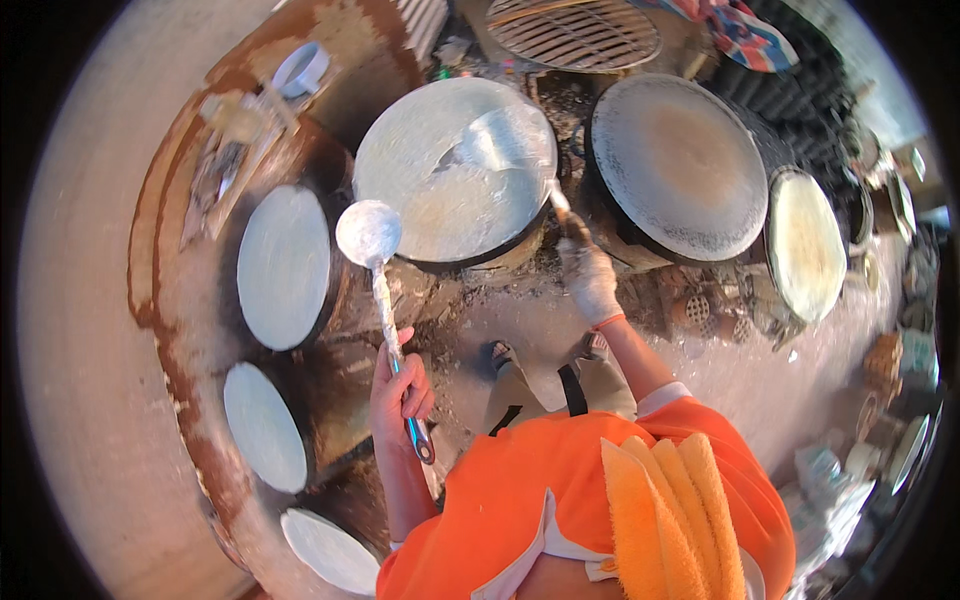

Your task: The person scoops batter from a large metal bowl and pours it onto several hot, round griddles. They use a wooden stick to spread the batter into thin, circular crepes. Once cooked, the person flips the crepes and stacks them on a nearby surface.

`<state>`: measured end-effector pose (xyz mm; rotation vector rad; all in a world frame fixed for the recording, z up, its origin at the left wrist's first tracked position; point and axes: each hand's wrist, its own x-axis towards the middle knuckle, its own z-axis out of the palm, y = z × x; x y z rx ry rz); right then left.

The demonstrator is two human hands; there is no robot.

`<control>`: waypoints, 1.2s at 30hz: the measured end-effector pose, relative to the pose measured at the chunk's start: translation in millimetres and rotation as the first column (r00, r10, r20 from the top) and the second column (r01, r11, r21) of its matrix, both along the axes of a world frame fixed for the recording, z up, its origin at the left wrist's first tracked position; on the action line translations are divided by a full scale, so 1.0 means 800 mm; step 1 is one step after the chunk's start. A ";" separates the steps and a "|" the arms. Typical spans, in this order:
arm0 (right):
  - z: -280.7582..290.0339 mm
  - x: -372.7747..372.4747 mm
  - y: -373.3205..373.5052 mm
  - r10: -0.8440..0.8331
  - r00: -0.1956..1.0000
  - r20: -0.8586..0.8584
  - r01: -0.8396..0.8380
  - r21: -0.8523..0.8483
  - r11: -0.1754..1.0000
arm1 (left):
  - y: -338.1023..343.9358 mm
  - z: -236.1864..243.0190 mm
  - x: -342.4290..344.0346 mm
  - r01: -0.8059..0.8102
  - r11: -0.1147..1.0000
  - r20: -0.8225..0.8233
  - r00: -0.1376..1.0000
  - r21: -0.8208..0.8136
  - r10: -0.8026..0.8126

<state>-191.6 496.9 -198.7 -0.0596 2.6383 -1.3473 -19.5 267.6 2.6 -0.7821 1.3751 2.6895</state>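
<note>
Batter round on the big griddle, both hands busy

Biggest thing first: the round griddle (455, 170) in front of me is coated in thin white batter, with a bare griddle (677, 165) to its right and smaller white-coated rounds (284, 266) along the curved clay counter (165, 330) on my left. My gloved right hand (588, 280) is clenched on the spreader (505, 145), whose flat blade sits out on the batter past the hand, near the griddle's middle. My guess for doing this well: keep the blade flat and light, and sweep evenly so the sheet stays thin without tearing. My bare left hand (400, 392) is wrapped round the ladle (369, 235) handle, its bowl held up above the hand, just off the griddle's left rim.
</note>
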 end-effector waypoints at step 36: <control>-0.012 0.013 -0.078 0.302 0.947 0.110 -0.314 0.113 0.943 | -0.031 -0.027 -0.112 0.268 0.907 0.237 0.951 -0.324 -0.196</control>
